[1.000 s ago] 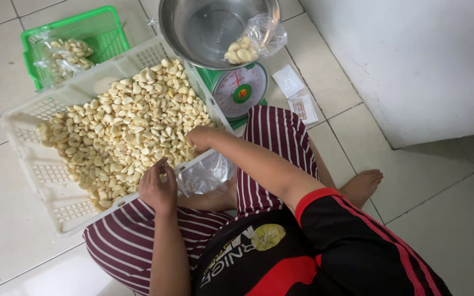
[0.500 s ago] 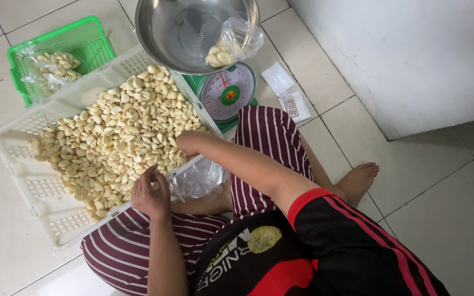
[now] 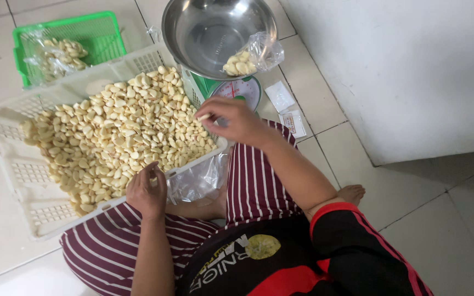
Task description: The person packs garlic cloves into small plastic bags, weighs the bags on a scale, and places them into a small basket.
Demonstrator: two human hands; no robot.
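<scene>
A white slotted plastic crate (image 3: 28, 181) on the tiled floor holds a heap of peeled garlic cloves (image 3: 116, 131). My right hand (image 3: 231, 118) is raised over the crate's near right corner, pinching one clove between fingertips. My left hand (image 3: 146, 192) rests at the crate's front rim, fingers curled over a few cloves. Behind the crate a steel bowl (image 3: 209, 33) sits on a green kitchen scale (image 3: 240, 90); inside lies a clear plastic bag (image 3: 256, 55) with several cloves.
A green basket (image 3: 100, 27) at the back left holds a bag of garlic. An empty clear bag (image 3: 198, 181) lies between my striped trouser legs. Two small paper packets (image 3: 286, 107) lie on the tiles by the scale. A white wall stands at the right.
My right hand has lifted off the garlic heap and moved right, toward the scale, with a clove in its fingers. My left hand has stayed at the crate's front rim.
</scene>
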